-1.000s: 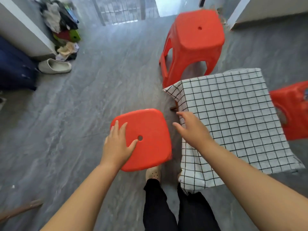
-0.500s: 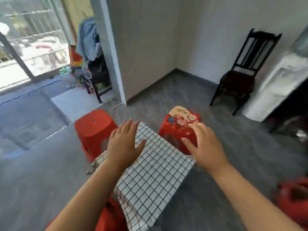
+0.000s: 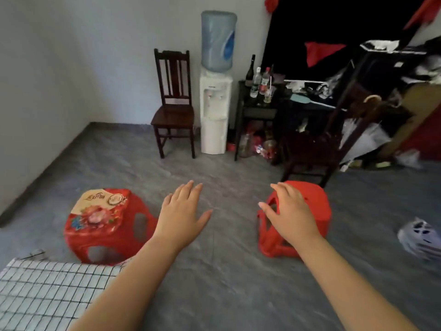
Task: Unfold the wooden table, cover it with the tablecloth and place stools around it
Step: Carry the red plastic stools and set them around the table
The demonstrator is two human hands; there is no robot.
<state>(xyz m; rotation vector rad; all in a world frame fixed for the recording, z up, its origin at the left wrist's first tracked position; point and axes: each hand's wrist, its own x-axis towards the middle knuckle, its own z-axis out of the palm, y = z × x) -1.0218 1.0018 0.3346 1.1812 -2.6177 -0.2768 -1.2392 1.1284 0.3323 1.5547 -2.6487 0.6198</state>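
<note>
Head view. Black-and-white checked tablecloth [image 3: 47, 287] in the lower left, spread flat over the bench and hiding its top entirely, draping past the far edge.

Just beyond that far edge, on the grey floor [image 3: 226, 283]: a patterned red stool [image 3: 102, 225], upright, its seat covered with a printed floral sheet. Well apart from it, over to the right on the same floor: a plain red stool [image 3: 315, 201], upright too, near the legs of a dark cluttered shelf unit [image 3: 260, 111].

Left hand [image 3: 181, 216] stretched forward between the two stools, palm down, fingers straight and spread wide, holding nothing. Right hand [image 3: 290, 216] likewise reaching forward, palm down, fingers loosely spread, gripping nothing; overlaps the near side of the plain red stool in view, yet impossible to tell whether touching it or hovering short of it.

Against the far wall: a dark wooden chair [image 3: 173, 111], and just beside it a white water dispenser [image 3: 214, 111] carrying a blue bottle [image 3: 218, 40]. Several glass bottles [image 3: 257, 80] on top of the shelf unit. Near the right edge of the floor, a blurred white object [image 3: 422, 237], kind unclear.
</note>
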